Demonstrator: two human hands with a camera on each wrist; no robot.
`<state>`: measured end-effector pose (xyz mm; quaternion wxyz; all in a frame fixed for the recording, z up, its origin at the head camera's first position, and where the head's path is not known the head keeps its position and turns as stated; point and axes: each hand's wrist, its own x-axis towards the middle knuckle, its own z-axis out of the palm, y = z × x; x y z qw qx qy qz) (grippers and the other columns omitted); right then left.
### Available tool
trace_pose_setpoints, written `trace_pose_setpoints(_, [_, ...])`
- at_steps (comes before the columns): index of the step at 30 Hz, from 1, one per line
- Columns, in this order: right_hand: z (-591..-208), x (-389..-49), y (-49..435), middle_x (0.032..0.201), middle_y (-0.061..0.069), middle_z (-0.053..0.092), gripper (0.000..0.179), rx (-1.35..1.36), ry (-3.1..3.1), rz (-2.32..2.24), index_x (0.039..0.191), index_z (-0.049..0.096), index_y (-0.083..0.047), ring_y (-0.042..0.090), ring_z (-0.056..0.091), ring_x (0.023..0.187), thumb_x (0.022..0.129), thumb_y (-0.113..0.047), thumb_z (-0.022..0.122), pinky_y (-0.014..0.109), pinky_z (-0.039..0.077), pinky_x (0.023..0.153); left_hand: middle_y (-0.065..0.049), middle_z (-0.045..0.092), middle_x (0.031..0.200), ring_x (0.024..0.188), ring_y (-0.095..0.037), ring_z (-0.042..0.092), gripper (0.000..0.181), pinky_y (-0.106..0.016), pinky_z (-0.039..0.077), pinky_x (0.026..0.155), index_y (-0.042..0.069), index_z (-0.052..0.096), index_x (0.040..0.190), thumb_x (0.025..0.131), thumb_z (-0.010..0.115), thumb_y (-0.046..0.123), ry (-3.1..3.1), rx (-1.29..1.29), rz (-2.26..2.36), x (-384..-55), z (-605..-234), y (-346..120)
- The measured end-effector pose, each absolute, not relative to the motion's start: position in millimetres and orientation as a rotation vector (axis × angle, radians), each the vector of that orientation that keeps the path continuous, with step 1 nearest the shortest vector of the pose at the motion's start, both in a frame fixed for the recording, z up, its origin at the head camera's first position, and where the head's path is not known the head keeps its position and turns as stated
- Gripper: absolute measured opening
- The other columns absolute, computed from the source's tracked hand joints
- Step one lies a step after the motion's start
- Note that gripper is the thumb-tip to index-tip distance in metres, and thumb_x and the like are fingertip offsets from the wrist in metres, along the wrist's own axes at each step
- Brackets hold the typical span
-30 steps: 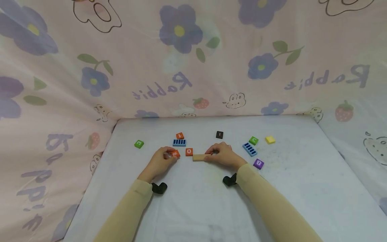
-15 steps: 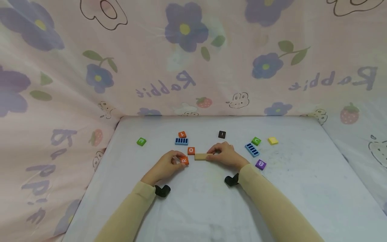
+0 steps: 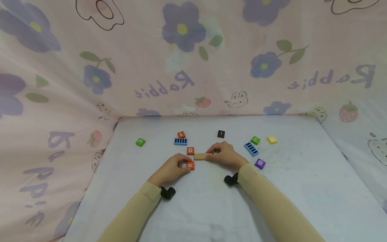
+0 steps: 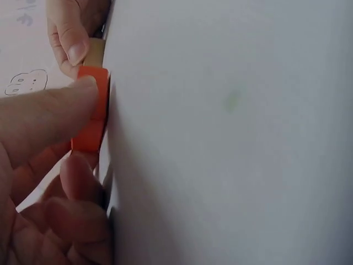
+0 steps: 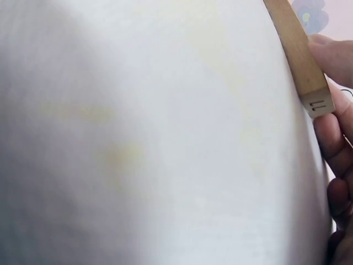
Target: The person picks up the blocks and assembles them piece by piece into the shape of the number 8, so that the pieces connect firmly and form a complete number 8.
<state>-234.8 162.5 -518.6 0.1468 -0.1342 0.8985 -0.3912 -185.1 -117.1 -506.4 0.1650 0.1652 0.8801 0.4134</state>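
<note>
My left hand [image 3: 172, 168] pinches an orange tile marked R [image 3: 190, 165] between thumb and fingers, low at the white tabletop. Just beyond it lies an orange tile marked 0 or O [image 3: 190, 151]. A plain wooden block [image 3: 201, 157] touches or nearly touches that tile's right side. The right end of this block is held by my right hand [image 3: 225, 154]. Up close in the right wrist view, the wooden block [image 5: 302, 52] lies between thumb and fingers, with dark marks on its end. The left wrist view shows the thumb over the orange tile [image 4: 94, 102].
Behind the hands lie an orange 1 tile [image 3: 181, 134], a blue barred block [image 3: 180, 141] and a black tile [image 3: 221, 134]. A green 3 tile [image 3: 140, 142] is far left. Green C [image 3: 255, 140], yellow [image 3: 272, 139], blue [image 3: 251, 149] and purple 8 [image 3: 260, 163] pieces lie right.
My left hand has carried the R tile right and toward me, turning it to line up on the near side of the other orange tile. The right hand and wooden block have stayed put.
</note>
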Motion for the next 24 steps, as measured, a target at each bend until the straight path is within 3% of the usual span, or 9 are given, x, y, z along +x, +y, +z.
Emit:
trace_pose_setpoints(11, [-516.2, -233.2, 158.5, 0.107, -0.010, 0.058, 0.029, -0.374, 2.566, -1.130, 0.095, 0.071, -0.037, 0.020, 0.038, 0.109, 0.076, -0.059, 0.074, 0.046, 0.021, 0.093, 0.001, 0.058, 0.095, 0.073, -0.018, 0.050, 0.034, -0.031, 0.040, 0.061, 0.023, 0.064, 0.112, 0.082, 0.079, 0.030, 2.448, 0.394, 1.229, -193.4, -511.0, -118.7])
trace_pose_setpoints(24, [-517.2, -232.7, 161.8, 0.113, -0.005, 0.056, 0.034, -0.326, 2.572, -1.125, 0.096, 0.071, -0.036, 0.023, 0.036, 0.113, 0.075, -0.062, 0.073, 0.048, 0.021, 0.095, 0.000, 0.059, 0.093, 0.071, -0.017, 0.049, 0.033, -0.031, 0.039, 0.061, 0.022, 0.064, 0.110, 0.081, 0.079, 0.031, 2.410, 0.328, 1.266, -197.3, -511.6, -115.1])
